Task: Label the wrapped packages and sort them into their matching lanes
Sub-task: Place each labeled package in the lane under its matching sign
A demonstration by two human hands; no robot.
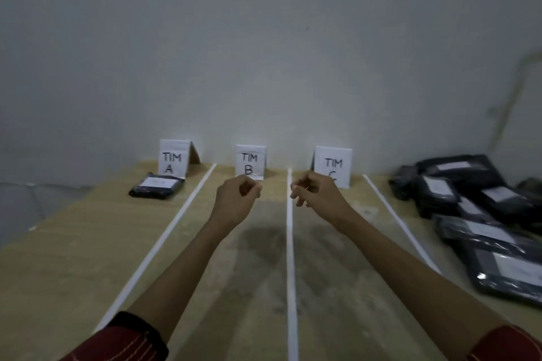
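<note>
Three folded paper signs stand at the back of the table: TIM A [173,162], TIM B [250,162] and TIM C [333,165]. One black wrapped package [158,185] with a white label lies in the left lane, in front of the TIM A sign. A heap of black wrapped packages [481,214] with white labels lies at the right. My left hand [237,199] hovers over the middle lane, fingers curled, holding nothing. My right hand [316,195] hangs over the right lane in front of the TIM C sign, fingers loosely curled, with nothing in it.
White strips [290,243] divide the tan tabletop [73,243] into lanes running toward a plain wall. The table's left edge drops off to a grey floor [35,199].
</note>
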